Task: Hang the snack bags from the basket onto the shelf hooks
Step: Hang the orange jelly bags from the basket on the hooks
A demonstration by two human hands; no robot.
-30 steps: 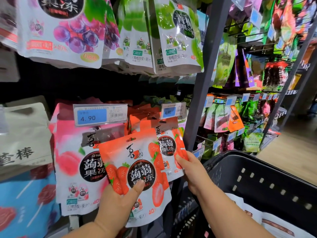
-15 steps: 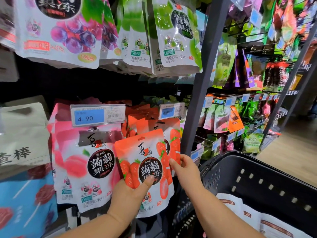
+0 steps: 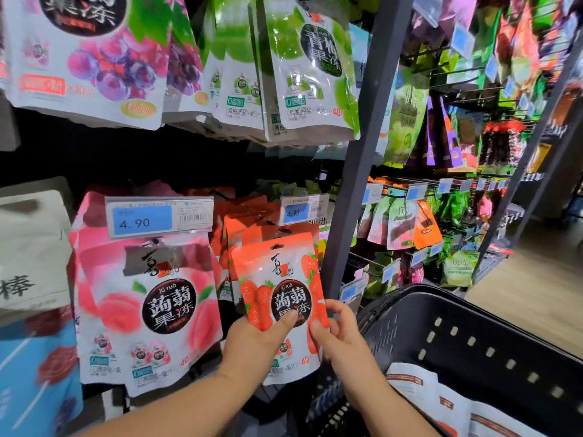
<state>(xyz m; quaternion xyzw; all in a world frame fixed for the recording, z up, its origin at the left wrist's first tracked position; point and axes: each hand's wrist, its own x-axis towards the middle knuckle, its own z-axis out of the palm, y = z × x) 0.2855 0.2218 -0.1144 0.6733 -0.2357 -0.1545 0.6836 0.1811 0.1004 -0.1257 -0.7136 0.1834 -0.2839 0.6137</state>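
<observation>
An orange strawberry jelly bag [image 3: 277, 279] stands upright in front of the row of matching orange bags [image 3: 249, 225] on the lower shelf hook. My left hand [image 3: 255, 345] grips its lower left part, thumb across the front. My right hand [image 3: 340, 335] pinches its lower right edge. The bag's hang hole sits just below the price tag [image 3: 303, 211] of that hook; whether it is on the hook I cannot tell. The black basket [image 3: 473, 339] at the lower right holds several white snack bags [image 3: 441, 402].
Pink peach bags [image 3: 148, 310] hang to the left under a 4.90 tag [image 3: 157, 217]. Purple grape bags [image 3: 85, 55] and green plum bags [image 3: 303, 67] hang above. A grey upright post [image 3: 362, 152] stands right of the orange row, with more hanging snacks beyond it.
The orange bag moved right and up, from beside the peach bags to in front of the orange row. My right hand shifted from the hanging bags to the held bag's right edge.
</observation>
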